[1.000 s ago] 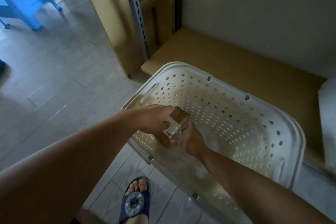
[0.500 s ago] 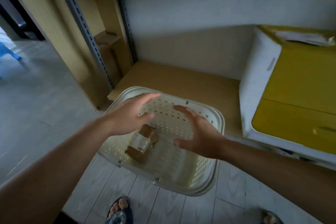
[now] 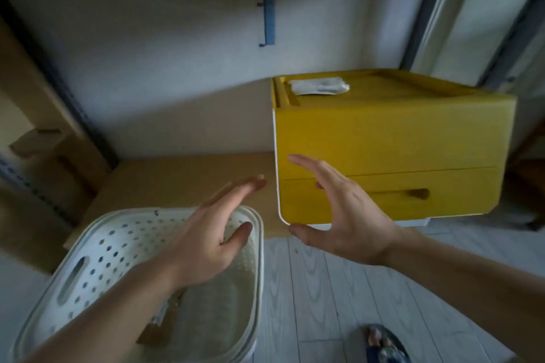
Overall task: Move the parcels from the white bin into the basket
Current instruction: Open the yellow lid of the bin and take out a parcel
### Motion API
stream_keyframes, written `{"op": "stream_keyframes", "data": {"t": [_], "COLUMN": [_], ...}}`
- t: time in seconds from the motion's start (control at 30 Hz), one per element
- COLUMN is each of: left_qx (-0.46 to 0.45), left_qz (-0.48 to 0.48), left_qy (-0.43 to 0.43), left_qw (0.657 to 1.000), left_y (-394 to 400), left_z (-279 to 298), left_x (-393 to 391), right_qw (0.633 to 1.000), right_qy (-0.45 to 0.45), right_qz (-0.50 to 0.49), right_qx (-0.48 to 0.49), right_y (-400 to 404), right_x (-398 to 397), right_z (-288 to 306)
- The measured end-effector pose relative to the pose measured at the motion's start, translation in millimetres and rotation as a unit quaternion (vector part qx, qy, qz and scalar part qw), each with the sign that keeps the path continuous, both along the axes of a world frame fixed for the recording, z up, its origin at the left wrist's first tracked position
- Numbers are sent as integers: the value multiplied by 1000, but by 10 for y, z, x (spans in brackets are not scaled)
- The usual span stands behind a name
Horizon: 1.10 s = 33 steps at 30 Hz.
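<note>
Left hand: the left hand (image 3: 206,247) was held in the air above the far right part of the basket, fingers straight and spread, thumb apart, gripping nothing.
Right hand: the right hand (image 3: 345,215) was held in front of the lower left corner of the bin, fingers extended, thumb spread below them, holding nothing; contact with the bin front could not be determined.
Hand spacing: the two hands were apart, with a clear gap between them.
Basket: the white perforated basket (image 3: 88,262) stood on the floor against the front edge of the shelf, to the left of the bin; a slot handle showed in its left wall.
Parcel: one brown parcel (image 3: 160,324) lay on the basket bottom near its front, partly hidden by the left forearm.
Bin: the bin (image 3: 392,138), with yellow front and top and a white left edge, sat on the shelf at its right end; a handle slot showed low on the front.
Bin top: a crumpled white item (image 3: 318,87) lay at the rear left of the bin top.
Shelf: the shelf (image 3: 177,177) was bare board between its left upright and the bin.
Floor: pale plank floor (image 3: 318,298) lay open between the basket's right rim and the right forearm.
Writing: no label or text was legible; the view was blurred.
</note>
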<state>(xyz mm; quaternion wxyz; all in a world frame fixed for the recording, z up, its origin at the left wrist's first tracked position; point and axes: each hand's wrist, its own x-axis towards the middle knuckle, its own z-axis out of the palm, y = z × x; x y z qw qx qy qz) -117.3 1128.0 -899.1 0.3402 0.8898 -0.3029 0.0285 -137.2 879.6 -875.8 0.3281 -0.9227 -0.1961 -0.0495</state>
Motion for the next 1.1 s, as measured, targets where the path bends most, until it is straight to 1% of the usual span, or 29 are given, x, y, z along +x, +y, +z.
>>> {"op": "stream_keyframes", "data": {"t": [0.2, 0.3, 0.43, 0.6, 0.77, 0.87, 0.97, 1.03, 1.1], "left_qx": [-59, -60, -41, -21, 16, 38, 32, 10, -16], "left_qz": [-65, -92, -101, -73, -47, -32, -4, 37, 100], "left_qy": [-69, -86, -111, -129, -190, -222, -245, -259, -257], "left_qw": [994, 990, 988, 989, 981, 974, 969, 965, 961], "left_y": [-643, -863, -1015, -1120, -1220, -1259, -1293, -1303, -1293], "left_z": [48, 37, -8, -7, -71, -79, -20, 22, 54], "left_x": [156, 231, 324, 358, 415, 469, 518, 526, 518], "right_qw": [998, 996, 992, 981, 944, 933, 928, 925, 919], "right_qy": [-24, -42, -70, -155, -208, -205, -210, -227, -260], "right_qz": [-42, -61, -90, -73, -85, -111, -124, -117, -106], "right_qx": [39, 43, 49, -88, -242, -274, -281, -282, -277], "right_y": [-426, -616, -862, -1044, -1069, -1052, -1060, -1085, -1126], "right_x": [-5, -41, 3, 226, 423, 471, 492, 487, 465], "right_z": [13, -65, -114, -187, -207, -176, -176, -201, -231]}}
